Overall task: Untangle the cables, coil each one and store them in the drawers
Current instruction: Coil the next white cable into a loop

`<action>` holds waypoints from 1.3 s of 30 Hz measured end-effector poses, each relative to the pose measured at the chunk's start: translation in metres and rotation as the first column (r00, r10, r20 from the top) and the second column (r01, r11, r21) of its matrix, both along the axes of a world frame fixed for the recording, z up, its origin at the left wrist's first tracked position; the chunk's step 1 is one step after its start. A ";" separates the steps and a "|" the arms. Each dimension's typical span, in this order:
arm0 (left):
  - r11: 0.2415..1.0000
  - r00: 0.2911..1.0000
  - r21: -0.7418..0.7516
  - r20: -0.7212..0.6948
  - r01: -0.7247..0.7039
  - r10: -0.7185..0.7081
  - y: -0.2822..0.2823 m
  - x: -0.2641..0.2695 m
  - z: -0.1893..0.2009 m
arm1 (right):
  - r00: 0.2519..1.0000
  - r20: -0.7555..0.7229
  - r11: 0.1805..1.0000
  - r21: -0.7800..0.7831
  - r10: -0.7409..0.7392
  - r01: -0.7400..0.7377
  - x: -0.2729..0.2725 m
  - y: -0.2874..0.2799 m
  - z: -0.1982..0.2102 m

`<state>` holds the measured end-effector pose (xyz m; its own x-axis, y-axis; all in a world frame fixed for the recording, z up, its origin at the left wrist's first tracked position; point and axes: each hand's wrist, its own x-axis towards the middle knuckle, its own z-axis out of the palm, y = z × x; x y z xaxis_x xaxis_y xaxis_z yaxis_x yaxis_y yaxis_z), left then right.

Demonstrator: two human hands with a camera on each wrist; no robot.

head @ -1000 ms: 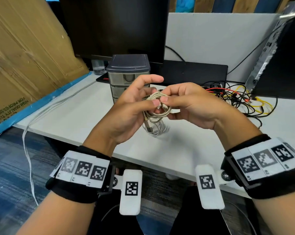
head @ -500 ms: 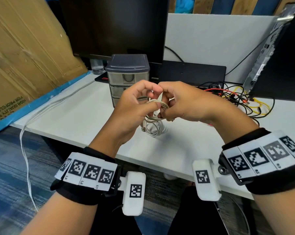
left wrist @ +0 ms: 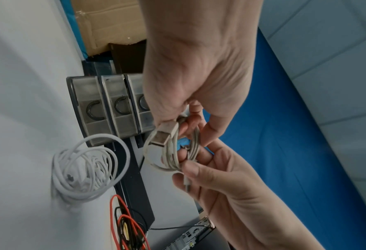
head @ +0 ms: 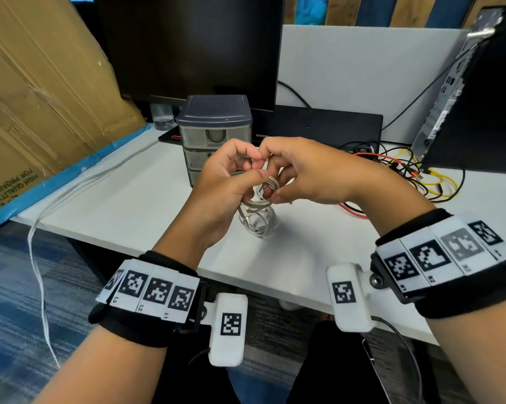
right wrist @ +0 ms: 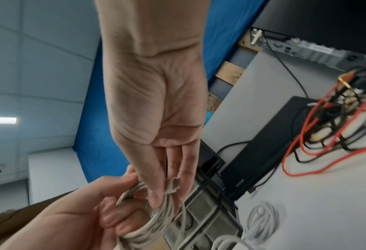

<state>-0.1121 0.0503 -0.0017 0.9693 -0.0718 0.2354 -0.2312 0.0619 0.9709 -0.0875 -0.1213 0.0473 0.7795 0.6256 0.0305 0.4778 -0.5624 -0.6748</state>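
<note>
A beige USB cable [head: 270, 186] [left wrist: 170, 152] [right wrist: 156, 218], wound into a small coil, hangs in the air between both hands above the white desk [head: 123, 205]. My left hand [head: 231, 182] [left wrist: 190, 104] grips the coil, and one USB plug [left wrist: 164, 133] sticks out below its palm. My right hand [head: 301, 173] [right wrist: 162, 177] pinches the coil's other side, with the other plug end [right wrist: 173, 185] between its fingers. Behind the hands stands the grey three-drawer unit [head: 213, 132] [left wrist: 111, 108], all drawers closed.
A coiled white cable [head: 260, 225] [left wrist: 85, 170] lies on the desk under the hands. A tangle of red, yellow and black cables [head: 403, 170] [right wrist: 336, 118] sits at the right beside a computer case [head: 473, 94]. A monitor [head: 187, 45] stands behind; cardboard [head: 42, 91] leans left.
Both hands have risen slightly and closed in on the coil. The right hand's fingers have moved over the top of the coil to meet the left fingertips.
</note>
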 end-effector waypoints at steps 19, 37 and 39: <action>0.995 0.997 0.081 -0.065 0.056 -0.051 0.008 0.003 0.002 | 0.976 -0.131 0.961 0.191 -0.176 0.199 0.009 -0.009 -0.007; 0.943 0.992 0.318 -0.098 0.101 -0.073 0.011 0.001 0.006 | 0.952 -0.130 0.946 0.134 -0.278 0.295 0.015 -0.014 -0.008; 0.940 0.992 0.326 -0.098 0.102 -0.074 0.009 0.001 0.006 | 0.950 -0.128 0.948 0.107 -0.286 0.300 0.016 -0.016 -0.007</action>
<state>-0.1107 0.0590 0.0047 0.9706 -0.2174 0.1030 -0.1571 -0.2483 0.9559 -0.0719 -0.1374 0.0399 0.9308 0.3655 -0.0022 0.2240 -0.5752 -0.7867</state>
